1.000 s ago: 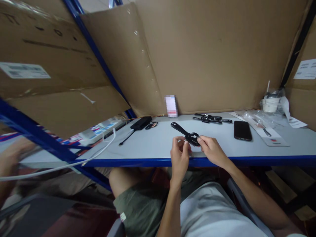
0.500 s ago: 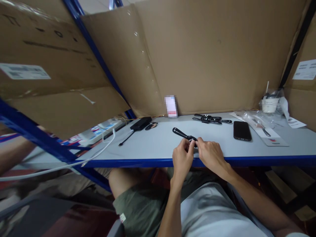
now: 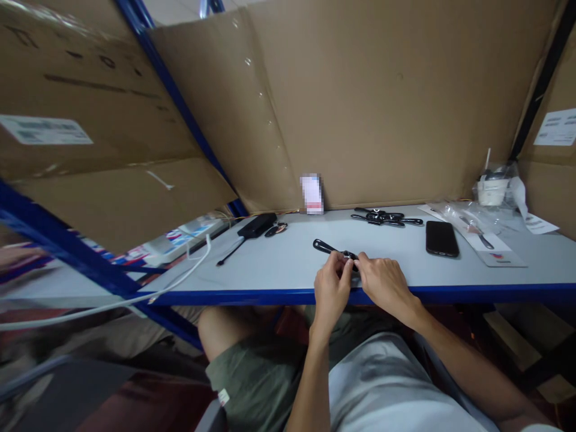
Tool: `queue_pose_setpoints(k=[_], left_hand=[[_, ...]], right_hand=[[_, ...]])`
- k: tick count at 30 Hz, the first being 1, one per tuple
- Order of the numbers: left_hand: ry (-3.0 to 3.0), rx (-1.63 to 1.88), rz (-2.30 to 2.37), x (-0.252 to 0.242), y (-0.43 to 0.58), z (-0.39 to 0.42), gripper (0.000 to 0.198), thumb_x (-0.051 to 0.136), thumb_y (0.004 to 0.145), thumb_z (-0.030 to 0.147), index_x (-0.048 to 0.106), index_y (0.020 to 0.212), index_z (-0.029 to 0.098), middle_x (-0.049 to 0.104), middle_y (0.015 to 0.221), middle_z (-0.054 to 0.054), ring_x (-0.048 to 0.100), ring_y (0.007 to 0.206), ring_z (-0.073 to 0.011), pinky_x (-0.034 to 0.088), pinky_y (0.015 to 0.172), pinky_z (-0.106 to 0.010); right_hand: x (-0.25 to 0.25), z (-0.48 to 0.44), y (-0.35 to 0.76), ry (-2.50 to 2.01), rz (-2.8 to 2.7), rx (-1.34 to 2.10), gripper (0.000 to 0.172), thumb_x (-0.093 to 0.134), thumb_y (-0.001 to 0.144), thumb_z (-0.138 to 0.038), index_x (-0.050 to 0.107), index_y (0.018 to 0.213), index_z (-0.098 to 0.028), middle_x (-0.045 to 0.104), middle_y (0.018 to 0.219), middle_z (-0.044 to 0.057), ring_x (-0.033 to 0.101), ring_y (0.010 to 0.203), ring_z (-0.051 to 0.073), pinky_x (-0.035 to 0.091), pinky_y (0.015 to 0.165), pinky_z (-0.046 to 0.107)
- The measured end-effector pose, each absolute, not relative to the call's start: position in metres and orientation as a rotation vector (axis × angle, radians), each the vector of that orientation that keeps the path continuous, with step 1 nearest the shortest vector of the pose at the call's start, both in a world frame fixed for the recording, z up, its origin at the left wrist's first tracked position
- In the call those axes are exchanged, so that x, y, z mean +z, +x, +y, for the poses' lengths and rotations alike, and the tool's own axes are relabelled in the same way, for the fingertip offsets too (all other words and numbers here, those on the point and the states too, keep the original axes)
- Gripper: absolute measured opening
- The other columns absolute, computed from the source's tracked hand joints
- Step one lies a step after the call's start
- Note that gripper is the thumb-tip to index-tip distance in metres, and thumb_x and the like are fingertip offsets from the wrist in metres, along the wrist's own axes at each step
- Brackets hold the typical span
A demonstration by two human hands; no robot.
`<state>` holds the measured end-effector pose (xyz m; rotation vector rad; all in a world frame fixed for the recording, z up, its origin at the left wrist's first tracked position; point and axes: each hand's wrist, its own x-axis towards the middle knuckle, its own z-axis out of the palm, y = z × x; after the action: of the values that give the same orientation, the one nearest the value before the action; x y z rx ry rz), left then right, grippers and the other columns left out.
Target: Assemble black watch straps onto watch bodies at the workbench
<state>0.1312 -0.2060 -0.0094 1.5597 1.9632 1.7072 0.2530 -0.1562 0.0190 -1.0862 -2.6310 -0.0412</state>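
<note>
A black spokeshave is in both of my hands just above the table's front edge. Its left handle, with a hole at the end, points to the far left; my fingers cover much of its middle and right part. My left hand is closed on the middle, thumb and fingers pinching near a small shiny part. My right hand is closed round the right side, its fingertips close to the left thumb. Behind them, several similar black spokeshaves lie in a cluster on the table.
On the grey table a dark phone lies right of my hands, beside a packaging card with clear plastic. A black box with a cable and keys lie left. A lit phone leans against cardboard. A blue post stands left.
The spokeshave has turned a little in my hands, its left handle dropping slightly. My fingers have shifted only a bit. At the far left, another person's arm has moved back.
</note>
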Motion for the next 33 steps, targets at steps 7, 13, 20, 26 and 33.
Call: queue_pose_setpoints(k=[7, 13, 20, 26, 33], left_hand=[[1.769, 1.562, 2.199, -0.012, 0.133, -0.207, 0.012, 0.047, 0.093, 0.027, 0.047, 0.082, 0.024, 0.056, 0.064, 0.002, 0.051, 0.055, -0.0167, 0.027, 0.058, -0.026], [1.956, 1.336, 2.307, -0.015, 0.127, -0.208, 0.012, 0.041, 0.096, 0.024, 0.045, 0.085, 0.024, 0.053, 0.062, 0.001, 0.051, 0.055, -0.0195, 0.023, 0.057, -0.028], [2.003, 1.269, 2.291, -0.013, 0.122, -0.208, 0.014, 0.040, 0.098, 0.025, 0.048, 0.087, 0.024, 0.054, 0.063, 0.000, 0.054, 0.059, -0.0197, 0.027, 0.058, -0.028], [1.821, 1.167, 2.419, -0.008, 0.130, -0.207, 0.010, 0.042, 0.099, 0.026, 0.052, 0.097, 0.024, 0.069, 0.078, -0.002, 0.065, 0.072, -0.0194, 0.031, 0.062, -0.026], [1.753, 0.982, 2.566, -0.004, 0.135, -0.205, 0.019, 0.042, 0.101, 0.030, 0.059, 0.106, 0.024, 0.073, 0.081, -0.003, 0.068, 0.077, -0.0208, 0.029, 0.063, -0.028]], right_hand=[[0.020, -0.155, 0.251, -1.097, -2.648, -0.069, 0.039, 0.025, 0.106, -0.030, 0.061, 0.112, -0.016, 0.075, 0.087, 0.016, 0.074, 0.083, 0.028, 0.049, 0.071, 0.033], [0.019, -0.156, 0.252, -1.107, -2.639, -0.096, 0.038, 0.027, 0.106, -0.030, 0.062, 0.110, -0.016, 0.075, 0.086, 0.015, 0.074, 0.082, 0.028, 0.049, 0.069, 0.032], [0.020, -0.155, 0.252, -1.119, -2.629, -0.060, 0.039, 0.028, 0.106, -0.031, 0.063, 0.110, -0.017, 0.075, 0.087, 0.015, 0.074, 0.083, 0.028, 0.048, 0.070, 0.032], [0.019, -0.150, 0.253, -1.143, -2.601, 0.044, 0.031, 0.040, 0.103, -0.037, 0.064, 0.109, -0.019, 0.076, 0.093, 0.012, 0.072, 0.087, 0.027, 0.047, 0.073, 0.033], [0.029, -0.152, 0.272, -1.172, -2.616, 0.022, 0.028, 0.048, 0.097, -0.023, 0.056, 0.124, -0.020, 0.075, 0.104, 0.011, 0.071, 0.094, 0.027, 0.044, 0.072, 0.031]])
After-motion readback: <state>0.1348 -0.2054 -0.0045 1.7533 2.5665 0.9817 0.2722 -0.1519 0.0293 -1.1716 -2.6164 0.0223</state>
